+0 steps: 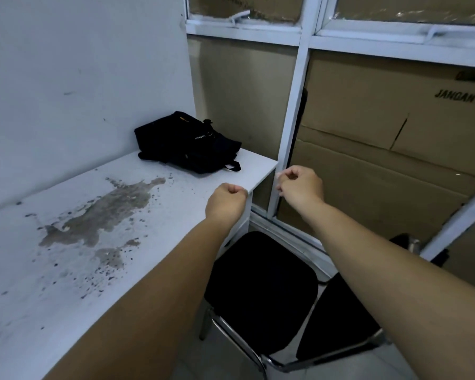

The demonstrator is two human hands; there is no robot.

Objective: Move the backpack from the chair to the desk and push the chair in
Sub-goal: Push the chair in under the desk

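now both hands are curled into loose fists and hold nothing. left hand hangs over the front edge of the white desk; right hand is in the air just past the desk's corner. black backpack lies on the desk's far end against the wall. black chair stands below, seat bare, beside the desk.

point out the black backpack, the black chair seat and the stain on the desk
black fabric backpack (187,144), head view, on its top panel
black padded chair seat (258,292), head view, middle of the cushion
grey-brown stain on the white desk (104,215), head view, its darkest patch
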